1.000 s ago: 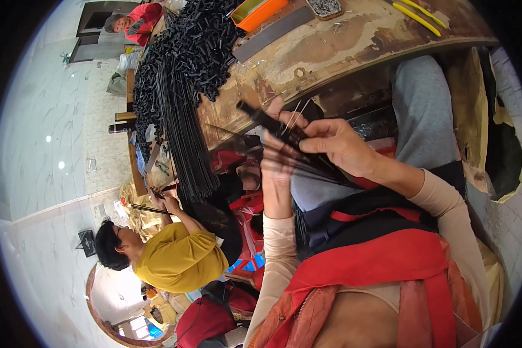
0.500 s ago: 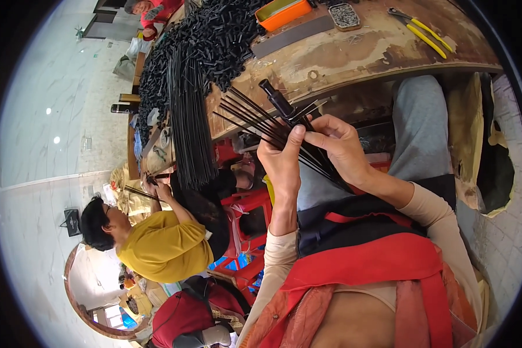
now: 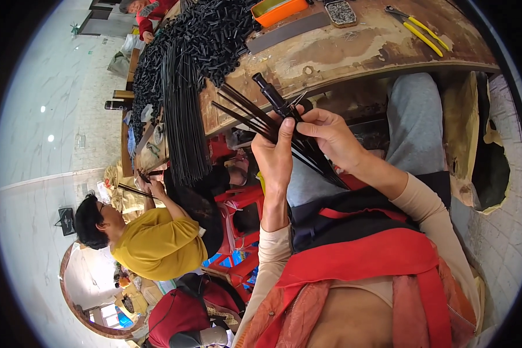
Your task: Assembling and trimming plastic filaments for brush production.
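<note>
My left hand (image 3: pixel 274 153) is closed round a fan of thin black rods (image 3: pixel 243 110), its thumb pressed against a black stepped tube (image 3: pixel 268 93) that points up and away. Close against it, my right hand (image 3: pixel 330 139) pinches at the lower part of the tube, where some thin pieces stick out. The rods run on below both hands toward my lap. What lies between the right fingertips is partly hidden.
On the wooden table (image 3: pixel 342 58) lie a heap of short black tubes (image 3: pixel 214 43), a bundle of long black rods (image 3: pixel 182 116), an orange box (image 3: pixel 279 11), a tin of small metal pieces (image 3: pixel 340 13) and yellow-handled pliers (image 3: pixel 420 32). A person in yellow (image 3: pixel 156 243) works at left.
The view has shifted slightly. My hands stay together on the tube and rods, and the right fingers have changed position a little near the tube's base.
</note>
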`<state>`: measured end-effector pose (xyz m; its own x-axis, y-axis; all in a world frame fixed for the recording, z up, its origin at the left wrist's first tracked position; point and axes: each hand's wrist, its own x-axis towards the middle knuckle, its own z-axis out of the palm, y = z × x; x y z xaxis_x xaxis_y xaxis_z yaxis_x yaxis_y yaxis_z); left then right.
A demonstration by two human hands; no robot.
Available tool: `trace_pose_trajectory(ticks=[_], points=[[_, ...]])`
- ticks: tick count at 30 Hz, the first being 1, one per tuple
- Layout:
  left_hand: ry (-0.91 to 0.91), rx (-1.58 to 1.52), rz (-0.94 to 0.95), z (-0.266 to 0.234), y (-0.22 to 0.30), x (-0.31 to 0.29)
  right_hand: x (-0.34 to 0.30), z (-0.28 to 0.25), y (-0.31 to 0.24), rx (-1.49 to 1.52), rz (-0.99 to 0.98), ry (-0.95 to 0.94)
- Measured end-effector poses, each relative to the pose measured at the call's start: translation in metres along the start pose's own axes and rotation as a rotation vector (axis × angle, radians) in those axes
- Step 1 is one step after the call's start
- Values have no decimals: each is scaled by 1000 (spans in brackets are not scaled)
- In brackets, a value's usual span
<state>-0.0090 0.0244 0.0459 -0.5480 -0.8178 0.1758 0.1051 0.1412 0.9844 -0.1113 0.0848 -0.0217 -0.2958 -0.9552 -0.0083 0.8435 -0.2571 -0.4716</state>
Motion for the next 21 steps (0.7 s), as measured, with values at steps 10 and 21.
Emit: trace_pose_trajectory(ticks=[10, 21], points=[[59, -31, -110, 7, 0, 5, -11, 4, 11, -44, -231, -6], [61, -26, -81, 11, -3, 1, -3, -5, 7, 38, -64, -11]])
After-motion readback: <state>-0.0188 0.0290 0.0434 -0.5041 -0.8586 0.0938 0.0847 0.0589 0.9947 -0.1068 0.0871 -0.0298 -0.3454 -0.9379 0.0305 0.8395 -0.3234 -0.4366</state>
